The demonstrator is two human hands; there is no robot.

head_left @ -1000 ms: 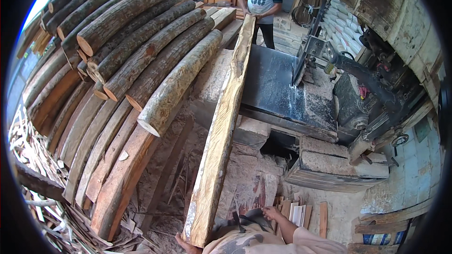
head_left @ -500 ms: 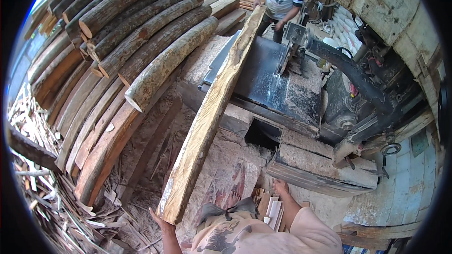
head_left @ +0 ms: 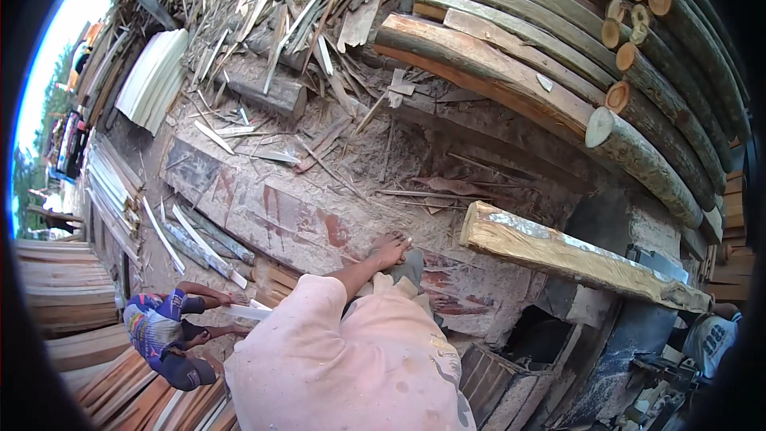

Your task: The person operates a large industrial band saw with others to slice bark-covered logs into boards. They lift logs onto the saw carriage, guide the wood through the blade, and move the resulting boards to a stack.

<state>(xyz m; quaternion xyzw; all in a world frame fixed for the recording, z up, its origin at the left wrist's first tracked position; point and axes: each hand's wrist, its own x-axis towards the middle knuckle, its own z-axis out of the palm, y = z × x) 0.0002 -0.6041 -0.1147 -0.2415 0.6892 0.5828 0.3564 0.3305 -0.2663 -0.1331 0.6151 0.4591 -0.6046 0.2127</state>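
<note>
My left hand (head_left: 391, 251) rests near my knee with its fingers stretched out and nothing in them. To its right, apart from it, a long rough-sawn timber beam (head_left: 574, 259) with patches of bark has its near end raised above the ground. The beam's far part reaches over the dark saw table (head_left: 594, 367), close to a person in a white shirt (head_left: 710, 342) at the right rim. My right hand is out of the picture.
Stacked logs (head_left: 646, 132) and a thick sawn slab (head_left: 487, 72) lie at the upper right. Wood scraps (head_left: 271, 24) litter the far ground. At the lower left a person in a cap (head_left: 171, 335) bends beside stacked boards (head_left: 120, 387). A dark opening (head_left: 538, 339) lies below the beam.
My view has swung left, bringing another person and stacked boards into sight. My left hand has let go of the beam's near end. My right hand has left the picture.
</note>
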